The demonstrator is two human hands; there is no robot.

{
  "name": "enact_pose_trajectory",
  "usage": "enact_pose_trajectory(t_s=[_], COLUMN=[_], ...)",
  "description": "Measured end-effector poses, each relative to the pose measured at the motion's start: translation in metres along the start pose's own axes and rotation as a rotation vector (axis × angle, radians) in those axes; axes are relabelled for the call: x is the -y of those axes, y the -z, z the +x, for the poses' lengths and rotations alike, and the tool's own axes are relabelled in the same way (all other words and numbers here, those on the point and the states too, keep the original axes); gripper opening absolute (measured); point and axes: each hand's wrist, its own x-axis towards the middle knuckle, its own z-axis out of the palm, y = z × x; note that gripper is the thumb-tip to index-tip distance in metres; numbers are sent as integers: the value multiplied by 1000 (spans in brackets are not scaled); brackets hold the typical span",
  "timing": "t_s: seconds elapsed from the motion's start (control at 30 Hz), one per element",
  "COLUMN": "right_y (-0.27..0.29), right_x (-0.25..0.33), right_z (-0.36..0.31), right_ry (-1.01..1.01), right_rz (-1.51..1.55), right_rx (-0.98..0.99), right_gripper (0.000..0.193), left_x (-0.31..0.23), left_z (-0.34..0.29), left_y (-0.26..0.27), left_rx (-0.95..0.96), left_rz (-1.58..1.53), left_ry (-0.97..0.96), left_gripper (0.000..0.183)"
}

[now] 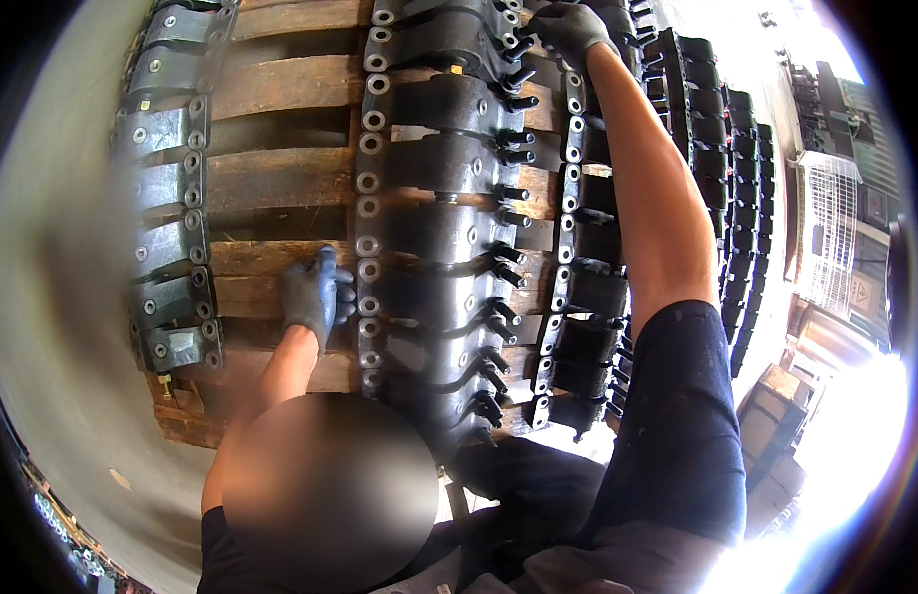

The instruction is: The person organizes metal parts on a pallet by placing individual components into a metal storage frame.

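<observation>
A row of black metal track links (439, 163) runs away from me down the middle, with dark bolts (511, 194) sticking out along its right side. My right hand (574, 34), in a dark glove, reaches to the far end beside these bolts. Its fingers are curled closed, and whatever they may grip is hidden. My left hand (318, 293), in a grey and blue glove, hovers over the wooden slats (281, 178) left of the row. One finger points away from me and the others bend loosely apart, with nothing in them.
Another row of links (167, 246) lies along the left, partly blurred. More black link rows (699, 119) stand to the right beyond my right arm. A white wire cage (825, 233) and boxes (776, 401) are farther right. A blurred round patch covers part of the lower view.
</observation>
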Motion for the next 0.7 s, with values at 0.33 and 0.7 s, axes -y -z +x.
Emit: enact_pose_trajectory(t_s=[0.33,0.7], right_y=[-13,-14], right_x=[15,9], right_z=[14,21], right_ry=[-26,-5], right_rz=[-214,-365], right_rx=[12,-19], right_gripper=[28,40], left_x=[-2,-2], left_z=[-3,-2], left_y=[-1,-1], left_rx=[-8,16], left_rz=[9,39], left_ry=[11,4], left_gripper=[56,56])
